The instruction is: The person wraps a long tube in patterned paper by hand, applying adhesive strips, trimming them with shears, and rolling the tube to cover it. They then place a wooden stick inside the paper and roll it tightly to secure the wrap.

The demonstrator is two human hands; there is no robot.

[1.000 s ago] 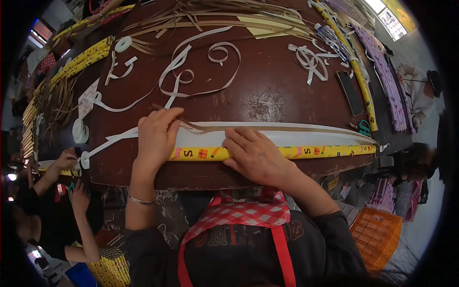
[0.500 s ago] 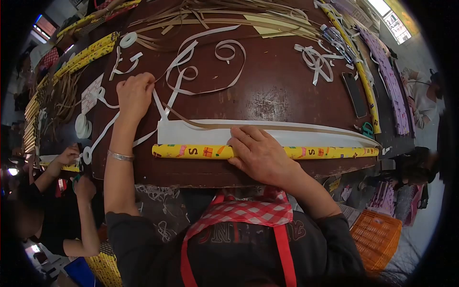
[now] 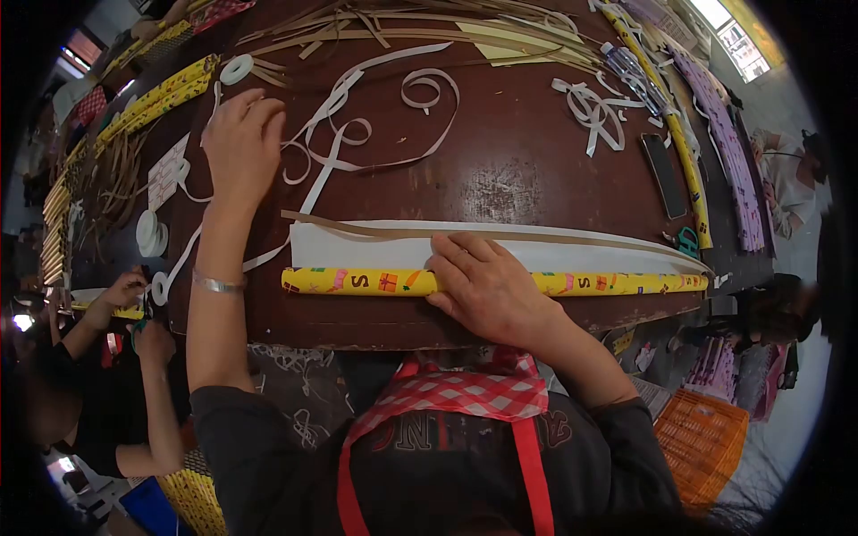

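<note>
A yellow patterned roll [image 3: 357,281] lies along the near side of the dark table, with a white sheet [image 3: 317,246] spreading behind it. Along the sheet runs a brown strip [image 3: 402,233], whose left end sticks out past the edge. My right hand [image 3: 492,290] rests on the roll, thumb at its near side and fingers across to the sheet, pressing it down. My left hand [image 3: 243,147] is over the table's left part, fingers curled, beside loose white strips [image 3: 335,152]; what is between its fingers is hidden.
White tape rolls [image 3: 152,234] and yellow rolls [image 3: 170,94] are on the left. Brown strips [image 3: 402,36] cover the far side. A phone [image 3: 662,176], green-handled scissors [image 3: 686,241] and a bottle [image 3: 630,76] stand right. A co-worker's hands [image 3: 147,313] are at lower left.
My left hand has moved up and left, away from the brown strip, whose left end now lies nearly straight. The white strips beside that hand have shifted. My right hand stays in place.
</note>
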